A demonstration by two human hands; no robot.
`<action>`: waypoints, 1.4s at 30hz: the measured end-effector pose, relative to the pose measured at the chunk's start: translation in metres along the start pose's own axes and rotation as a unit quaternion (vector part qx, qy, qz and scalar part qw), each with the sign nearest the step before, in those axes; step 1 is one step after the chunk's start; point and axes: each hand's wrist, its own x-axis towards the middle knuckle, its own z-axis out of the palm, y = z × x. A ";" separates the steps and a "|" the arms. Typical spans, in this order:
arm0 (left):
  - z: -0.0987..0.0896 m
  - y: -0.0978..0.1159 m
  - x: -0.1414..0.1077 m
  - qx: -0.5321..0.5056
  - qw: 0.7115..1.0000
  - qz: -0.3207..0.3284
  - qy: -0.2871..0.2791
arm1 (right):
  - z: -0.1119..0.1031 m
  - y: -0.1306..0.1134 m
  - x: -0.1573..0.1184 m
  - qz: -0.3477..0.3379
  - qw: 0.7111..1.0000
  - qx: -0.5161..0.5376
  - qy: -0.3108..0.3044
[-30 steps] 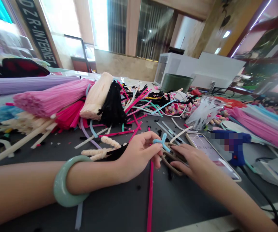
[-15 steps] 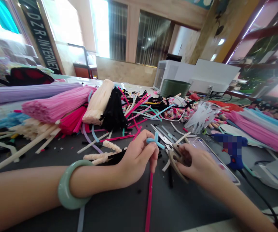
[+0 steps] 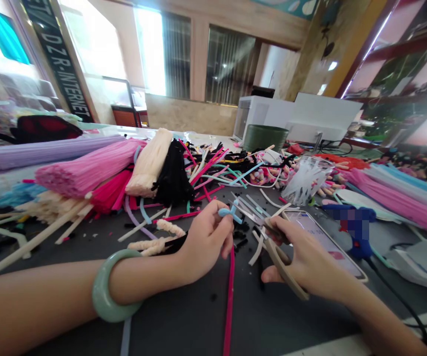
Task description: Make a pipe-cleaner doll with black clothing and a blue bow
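Left hand is pinched tight on a little light-blue pipe cleaner cross, hot-pink pipe cleaner stem hanging below: just this one piece underway, loose heaps still around. Right hand has now brought tan-handled steel scissors up beside it, gripped closed around the handles — over the dark gray desk.

Very bright daylight comes from the windows, they glare white, and the picture edges look bent.

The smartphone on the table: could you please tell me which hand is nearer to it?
Right. The right hand is beside the smartphone; the left hand is farther off, past the scissors.
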 end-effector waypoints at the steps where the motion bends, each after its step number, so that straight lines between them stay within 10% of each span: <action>1: 0.000 0.000 0.000 0.001 1.000 -0.001 -0.001 | 0.000 -0.001 0.000 -0.001 1.000 0.001 -0.005; 42: 0.001 -0.001 -0.005 0.006 0.998 0.007 -0.055 | 0.004 -0.004 -0.005 0.026 0.999 0.026 -0.039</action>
